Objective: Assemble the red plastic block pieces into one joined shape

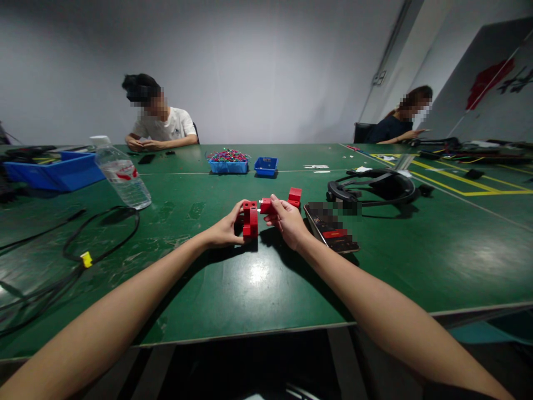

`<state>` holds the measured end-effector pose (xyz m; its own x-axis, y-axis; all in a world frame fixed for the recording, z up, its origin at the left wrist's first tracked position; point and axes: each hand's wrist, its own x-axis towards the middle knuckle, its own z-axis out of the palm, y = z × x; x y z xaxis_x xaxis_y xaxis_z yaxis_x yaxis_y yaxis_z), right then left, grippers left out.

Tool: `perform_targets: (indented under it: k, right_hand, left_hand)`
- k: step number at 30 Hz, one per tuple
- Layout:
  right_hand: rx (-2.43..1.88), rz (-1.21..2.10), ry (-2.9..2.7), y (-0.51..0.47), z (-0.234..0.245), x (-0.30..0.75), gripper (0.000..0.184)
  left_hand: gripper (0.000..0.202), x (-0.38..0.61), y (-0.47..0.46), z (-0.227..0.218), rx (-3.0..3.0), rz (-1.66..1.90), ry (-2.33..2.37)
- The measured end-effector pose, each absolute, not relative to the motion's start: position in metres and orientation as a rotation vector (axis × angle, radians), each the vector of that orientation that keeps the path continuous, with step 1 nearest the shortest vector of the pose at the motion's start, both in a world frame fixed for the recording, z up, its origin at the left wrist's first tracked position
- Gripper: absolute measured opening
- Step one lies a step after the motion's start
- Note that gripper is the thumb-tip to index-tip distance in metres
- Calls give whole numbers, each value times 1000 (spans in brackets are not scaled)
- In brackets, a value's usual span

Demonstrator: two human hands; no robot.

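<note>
My left hand (227, 229) grips an upright red block (250, 221) between thumb and fingers; small dark holes show in its top. Just to the right, my right hand (289, 221) pinches a smaller red piece (267, 206) whose pale, metal-like tip points at the block. That tip is at the block's upper right side; I cannot tell whether they touch. Behind my right hand another red blocky part (295, 196) shows, and whether it joins the pinched piece is hidden. A phone (333, 228) lies beside my right wrist.
Beyond my hands stand a blue bin of colourful wires (229, 165) and a small blue tray (266, 165). A tilted water bottle (125, 175) and black cables (83, 266) are at left, a black headset (375, 189) at right. Two people sit across the green table (200, 300).
</note>
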<state>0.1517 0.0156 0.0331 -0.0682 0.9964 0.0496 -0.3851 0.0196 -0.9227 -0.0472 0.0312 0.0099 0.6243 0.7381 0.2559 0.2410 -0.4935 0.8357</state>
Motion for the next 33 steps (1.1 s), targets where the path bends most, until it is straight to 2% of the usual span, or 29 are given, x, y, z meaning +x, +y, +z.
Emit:
perform_targets:
  k: [6,9,21,33]
  right_hand:
    - [-897,1401,-997,12,35,151,46]
    - [-925,1391,-988,12,34,151,47]
    - [-878,1426,-944,16,32,152,21]
    - [-885,1461,-824,14,37,152,14]
  left_hand:
    - [107,-47,31,10,2043,787,753]
    - [108,-47,31,10,2034,791,755]
    - [108,-46,29,10,1975,796,748]
    - [108,-46,28,14,1983,784,786]
